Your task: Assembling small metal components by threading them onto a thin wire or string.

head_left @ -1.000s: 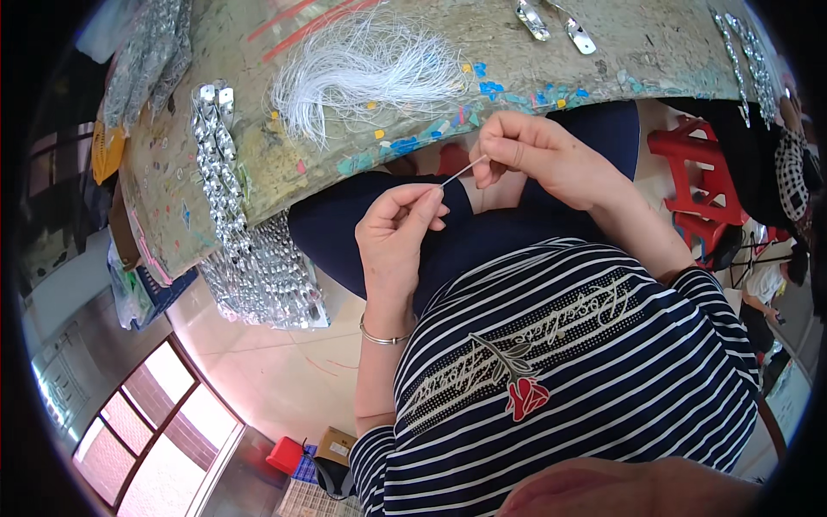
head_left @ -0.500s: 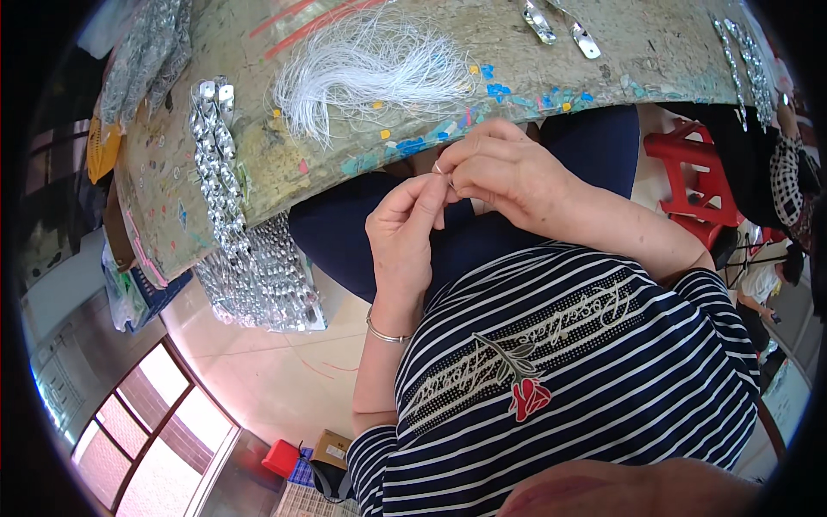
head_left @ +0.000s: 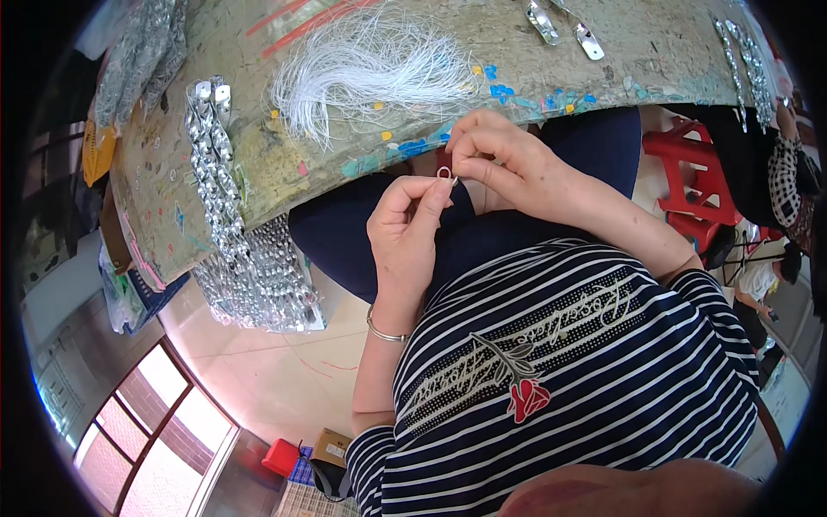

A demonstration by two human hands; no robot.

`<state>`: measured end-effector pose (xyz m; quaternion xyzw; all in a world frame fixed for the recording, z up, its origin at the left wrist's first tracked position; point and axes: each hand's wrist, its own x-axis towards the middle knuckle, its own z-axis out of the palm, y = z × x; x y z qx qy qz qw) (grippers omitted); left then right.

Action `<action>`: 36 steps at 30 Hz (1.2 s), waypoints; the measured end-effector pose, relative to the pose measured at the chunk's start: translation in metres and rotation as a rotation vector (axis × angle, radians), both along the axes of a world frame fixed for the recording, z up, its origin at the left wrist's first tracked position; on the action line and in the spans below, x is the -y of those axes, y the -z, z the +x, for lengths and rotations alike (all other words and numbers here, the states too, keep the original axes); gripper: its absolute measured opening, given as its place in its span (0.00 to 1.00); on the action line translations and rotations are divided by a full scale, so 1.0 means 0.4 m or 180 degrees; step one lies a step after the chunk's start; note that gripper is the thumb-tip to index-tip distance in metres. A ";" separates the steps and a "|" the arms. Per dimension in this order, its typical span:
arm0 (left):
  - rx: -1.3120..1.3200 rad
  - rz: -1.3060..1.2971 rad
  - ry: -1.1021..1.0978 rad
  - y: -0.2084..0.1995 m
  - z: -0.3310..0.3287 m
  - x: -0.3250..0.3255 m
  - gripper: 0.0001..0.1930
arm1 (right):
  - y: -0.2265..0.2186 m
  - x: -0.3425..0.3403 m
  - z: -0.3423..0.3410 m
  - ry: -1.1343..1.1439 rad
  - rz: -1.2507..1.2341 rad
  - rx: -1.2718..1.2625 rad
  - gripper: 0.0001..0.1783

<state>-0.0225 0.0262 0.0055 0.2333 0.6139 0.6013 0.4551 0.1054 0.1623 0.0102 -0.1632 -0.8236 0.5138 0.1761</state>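
Note:
Above my lap, by the table's front edge, my left hand (head_left: 407,222) pinches a small pale loop (head_left: 444,172) between thumb and forefinger. The loop stands up from the fingertips; whether it is a ring or knotted string is too small to tell. Close on its right, my right hand (head_left: 508,162) has thumb and forefinger brought together. What it holds, if anything, is too fine to make out. Beyond both hands, a loose bundle of thin white strings (head_left: 366,82) lies on the worn table (head_left: 586,73).
Shiny silver twisted strips (head_left: 211,164) lie at the table's left, with more silver strips (head_left: 258,280) hanging below the edge. Silver pieces (head_left: 589,41) rest at the far side. A red stool (head_left: 689,168) stands at the right, near another person's checked sleeve (head_left: 786,189).
My right hand has drawn slightly up and away from my left fingertips, its fingers less bunched. The pale loop now shows more clearly above my left thumb and forefinger.

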 end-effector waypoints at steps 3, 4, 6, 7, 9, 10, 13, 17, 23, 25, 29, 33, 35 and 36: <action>0.0052 -0.0035 0.0094 0.005 -0.001 0.002 0.06 | 0.004 0.001 -0.010 0.0029 -0.0933 0.0424 0.06; 0.0184 -0.0078 0.0126 0.006 -0.002 0.003 0.05 | 0.005 0.000 -0.015 -0.0023 -0.0793 0.0295 0.06; 0.0412 -0.0092 0.0098 0.004 0.002 0.000 0.05 | 0.003 0.002 -0.022 -0.0077 -0.0656 0.0164 0.06; 0.0642 -0.0105 0.0072 0.002 0.003 0.000 0.05 | -0.002 0.003 -0.025 -0.0089 -0.0686 0.0129 0.05; 0.0672 -0.0063 0.0059 0.000 0.001 0.002 0.05 | -0.004 0.005 -0.026 -0.0097 -0.0715 0.0094 0.05; 0.0706 -0.0018 0.0047 0.000 0.001 0.003 0.05 | -0.002 0.004 -0.026 -0.0105 -0.0766 0.0065 0.04; 0.0592 0.0002 -0.0005 0.007 -0.003 0.010 0.04 | -0.001 0.004 -0.025 0.0031 -0.0772 -0.0013 0.04; 0.0236 -0.0041 -0.0057 -0.001 0.001 0.008 0.04 | -0.020 0.004 -0.014 0.0248 0.0030 -0.0313 0.05; -0.0153 0.0056 -0.0022 0.003 0.006 0.013 0.03 | -0.013 0.026 -0.001 0.0183 0.0211 -0.0124 0.04; -0.0271 0.0053 0.0032 0.005 0.006 0.014 0.02 | -0.013 0.028 -0.002 0.0219 0.0241 -0.0071 0.04; -0.0584 0.0174 0.0099 0.017 0.006 0.016 0.03 | -0.020 0.023 -0.003 0.0235 0.0624 -0.0058 0.04; -0.1220 0.0277 0.0161 0.026 0.007 0.015 0.02 | -0.018 0.020 -0.006 0.0199 0.1113 -0.0104 0.05; -0.1588 0.0350 0.0168 0.027 0.009 0.012 0.02 | -0.015 0.020 -0.008 0.0170 0.1173 -0.0068 0.05; -0.1997 0.0340 0.0190 0.028 0.010 0.011 0.02 | -0.014 0.022 -0.009 0.0149 0.1229 -0.0036 0.06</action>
